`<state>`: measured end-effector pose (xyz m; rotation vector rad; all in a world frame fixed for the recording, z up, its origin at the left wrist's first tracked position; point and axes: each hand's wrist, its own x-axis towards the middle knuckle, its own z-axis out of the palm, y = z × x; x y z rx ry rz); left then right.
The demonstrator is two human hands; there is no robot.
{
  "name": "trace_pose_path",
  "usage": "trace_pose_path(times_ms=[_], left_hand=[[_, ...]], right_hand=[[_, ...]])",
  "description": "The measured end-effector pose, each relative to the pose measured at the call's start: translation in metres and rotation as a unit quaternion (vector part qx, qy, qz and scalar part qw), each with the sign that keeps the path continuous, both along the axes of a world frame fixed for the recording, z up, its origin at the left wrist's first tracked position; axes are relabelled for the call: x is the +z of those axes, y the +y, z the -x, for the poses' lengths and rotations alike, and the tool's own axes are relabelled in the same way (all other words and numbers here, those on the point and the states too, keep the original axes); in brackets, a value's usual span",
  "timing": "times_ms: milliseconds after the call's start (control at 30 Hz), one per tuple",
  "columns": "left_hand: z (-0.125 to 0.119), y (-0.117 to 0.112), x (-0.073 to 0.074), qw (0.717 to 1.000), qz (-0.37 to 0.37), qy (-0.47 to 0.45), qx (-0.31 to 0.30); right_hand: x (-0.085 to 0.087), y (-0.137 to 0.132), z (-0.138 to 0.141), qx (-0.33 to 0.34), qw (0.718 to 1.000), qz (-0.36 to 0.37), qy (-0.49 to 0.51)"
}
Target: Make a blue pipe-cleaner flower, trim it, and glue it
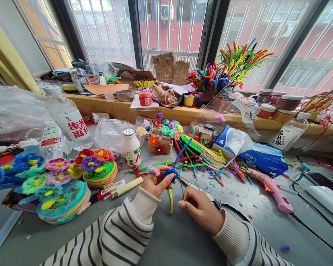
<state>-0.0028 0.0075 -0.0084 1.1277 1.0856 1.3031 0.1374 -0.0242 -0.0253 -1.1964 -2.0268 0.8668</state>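
My left hand (157, 183) pinches a small blue pipe-cleaner flower (171, 173) between thumb and fingers. From the flower a blue pipe cleaner (184, 152) sticks up, tilted right. A yellow pipe cleaner (171, 202) hangs below the hand, and a pink and turquoise fuzzy piece (153, 170) shows at its fingers. My right hand (202, 210) is closed on a thin dark metal tool (182, 187), whose upper end points toward the flower's right side. Its exact kind is unclear. Behind the right hand lies a silver metal tool (195, 186), partly covered.
Finished fuzzy flowers (58, 177) lie left, near a milk bottle (132, 147). A basket of flowers (160, 144) and a bundle of pipe cleaners (202, 149) stand behind my hands. Right are a pink glue gun (270, 188) with its cord and a blue tissue pack (262, 159).
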Motion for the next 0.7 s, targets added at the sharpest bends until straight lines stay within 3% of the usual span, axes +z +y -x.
trace_pose_path(times_ms=[433, 700], left_hand=[[0.0003, 0.0005, -0.0007, 1.000, -0.002, 0.011, -0.010], [0.0012, 0.0021, -0.0023, 1.000, 0.003, 0.009, -0.014]], right_hand=[[-0.0010, -0.0015, -0.0007, 0.028, 1.000, -0.011, 0.001], [-0.0004, 0.0004, 0.0005, 0.003, 1.000, -0.005, -0.002]])
